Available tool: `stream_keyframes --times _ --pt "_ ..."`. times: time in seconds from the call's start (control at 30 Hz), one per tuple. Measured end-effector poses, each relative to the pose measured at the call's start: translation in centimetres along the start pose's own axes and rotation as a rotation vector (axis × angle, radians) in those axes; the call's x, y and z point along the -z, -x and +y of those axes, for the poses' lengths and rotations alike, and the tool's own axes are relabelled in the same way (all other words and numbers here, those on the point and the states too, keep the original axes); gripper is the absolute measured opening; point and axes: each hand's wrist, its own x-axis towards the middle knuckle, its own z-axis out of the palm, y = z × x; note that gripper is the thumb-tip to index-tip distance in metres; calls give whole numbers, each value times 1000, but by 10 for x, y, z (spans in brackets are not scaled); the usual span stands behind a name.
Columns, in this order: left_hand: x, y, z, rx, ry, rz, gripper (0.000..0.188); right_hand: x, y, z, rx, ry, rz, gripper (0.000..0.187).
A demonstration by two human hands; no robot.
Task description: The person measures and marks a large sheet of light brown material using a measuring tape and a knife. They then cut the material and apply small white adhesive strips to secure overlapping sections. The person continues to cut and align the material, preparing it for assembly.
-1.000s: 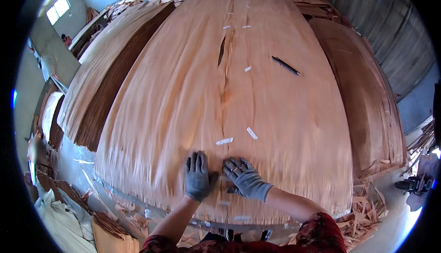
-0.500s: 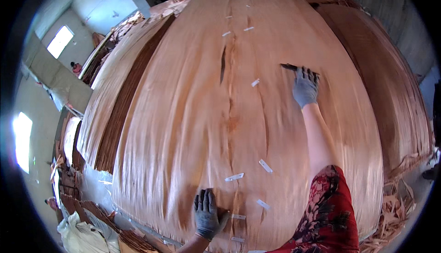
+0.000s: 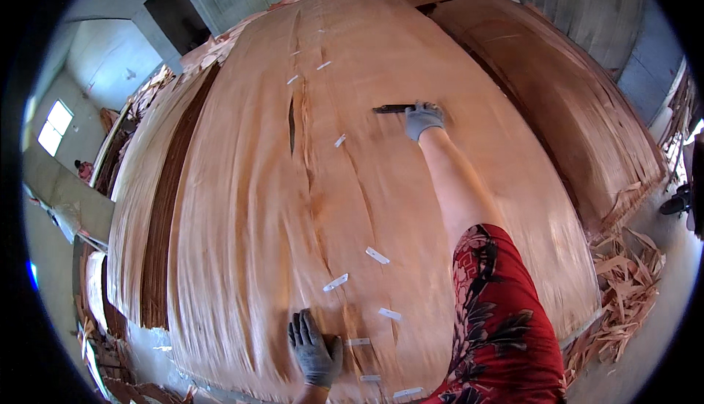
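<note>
A large tan wood veneer sheet (image 3: 242, 184) lies before me, with dark lengthwise cracks and a narrow open slit (image 3: 292, 125) in it. Several short white tape pieces (image 3: 336, 282) are stuck along the cracks. Near the sheet's front edge, my left hand (image 3: 315, 349), in a grey glove, rests flat with fingers stretched, beside a tape piece (image 3: 358, 342). My right hand (image 3: 424, 121), also gloved, reaches far over the sheet, right of the slit. Its fingers are closed around a slim black utility knife (image 3: 392, 109) that points left.
Stacked veneer (image 3: 158, 221) stands on the left, and another veneer stack (image 3: 543, 89) on the right. Veneer scraps (image 3: 623, 294) litter the floor at lower right. Someone's dark shoe (image 3: 676, 200) shows at the right edge. A distant person (image 3: 84, 169) is at far left.
The whole view has swung, so sheet and hands appear farther left. Over the sheet, my right hand has shifted slightly away from me with the knife. My left hand stays nearly in place.
</note>
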Motion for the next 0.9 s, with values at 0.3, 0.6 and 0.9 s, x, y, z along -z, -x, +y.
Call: stream_keyframes --times 0.3,0.6,0.9 --pt "-14 7 -14 -13 29 -5 72 -31 16 -5 114 -81 431 34" --pt "2 -2 3 -5 140 -12 71 -57 -13 -15 -14 -63 553 42" --pt "-9 6 -12 -6 71 13 65 -48 38 -18 -43 -151 486 25"
